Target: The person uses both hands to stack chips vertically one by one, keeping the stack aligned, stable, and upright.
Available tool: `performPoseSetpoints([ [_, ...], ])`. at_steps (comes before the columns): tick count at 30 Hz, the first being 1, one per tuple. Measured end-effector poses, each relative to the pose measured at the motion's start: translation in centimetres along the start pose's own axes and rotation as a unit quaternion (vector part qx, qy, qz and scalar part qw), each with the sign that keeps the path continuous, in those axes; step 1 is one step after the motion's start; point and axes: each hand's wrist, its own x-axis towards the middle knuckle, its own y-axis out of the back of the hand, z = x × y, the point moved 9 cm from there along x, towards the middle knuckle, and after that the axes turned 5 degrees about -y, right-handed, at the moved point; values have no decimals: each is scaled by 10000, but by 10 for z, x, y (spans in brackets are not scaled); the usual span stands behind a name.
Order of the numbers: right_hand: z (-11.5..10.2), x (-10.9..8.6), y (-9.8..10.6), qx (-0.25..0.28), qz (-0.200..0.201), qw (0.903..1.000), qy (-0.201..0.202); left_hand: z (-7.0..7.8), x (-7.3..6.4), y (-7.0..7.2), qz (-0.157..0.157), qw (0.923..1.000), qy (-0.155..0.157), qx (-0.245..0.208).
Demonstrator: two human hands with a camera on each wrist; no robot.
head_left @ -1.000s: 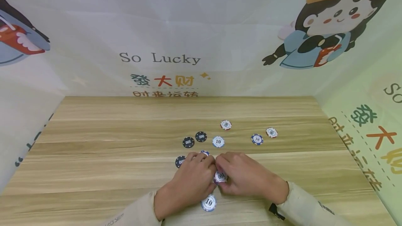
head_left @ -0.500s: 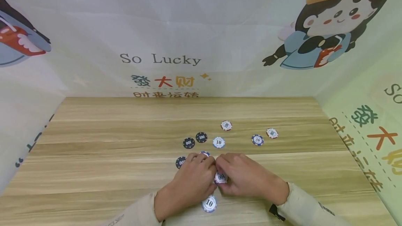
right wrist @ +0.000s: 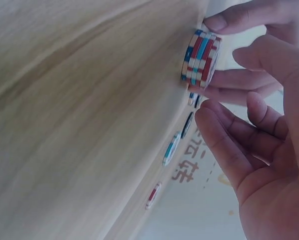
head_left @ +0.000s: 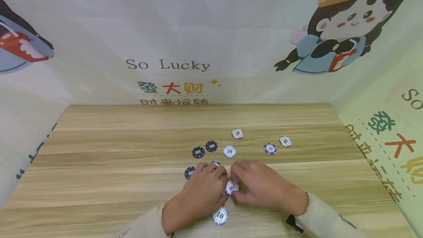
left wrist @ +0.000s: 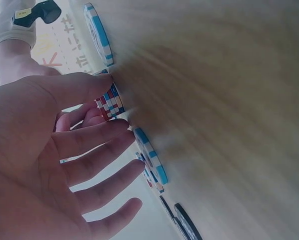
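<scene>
A short stack of poker chips (head_left: 232, 188) stands on the wooden table between the two hands, a white 100 face on top. Red, white and blue edges of the stack (right wrist: 201, 57) show in the right wrist view. My left hand (head_left: 203, 190) holds the stack from the left, thumb on one side and index finger on the other. Close on the right is my right hand (head_left: 264, 184), thumb and fingers spread around the stack with a gap. A light-blue-edged 10 chip (head_left: 219, 216) lies nearer the front. The left knuckles partly hide a blue-edged chip (head_left: 215, 163) and a black chip (head_left: 189, 172).
Farther back lie two black 100 chips (head_left: 211, 146), a light-blue 10 chip (head_left: 229, 151) and a red-edged 100 chip (head_left: 237, 133). To the right are a blue 10 chip (head_left: 270, 148) and another red-edged chip (head_left: 285, 141). Printed cloth walls (head_left: 231, 47) border the table.
My right hand has loosened and drawn slightly rightward from the stack, so more of the top chip shows. The left hand stays in place. The head view has tilted slightly.
</scene>
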Motion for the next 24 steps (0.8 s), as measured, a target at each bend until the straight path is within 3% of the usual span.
performPoseSetpoints([
  [5, 9, -4, 5, 115, -41, 9996, -254, 0, 0, -2, -77, 10000, 13, -2],
  [12, 20, -10, 13, -142, 179, 9996, -183, 0, 0, -2, -79, 10000, -7, 34],
  [20, 49, -16, 19, -104, 72, 9973, -718, 0, 1, -2, -87, 9999, 33, 66],
  [24, 61, -20, 25, -189, 213, 9973, -673, -1, 2, -2, -152, 9999, 39, 13],
])
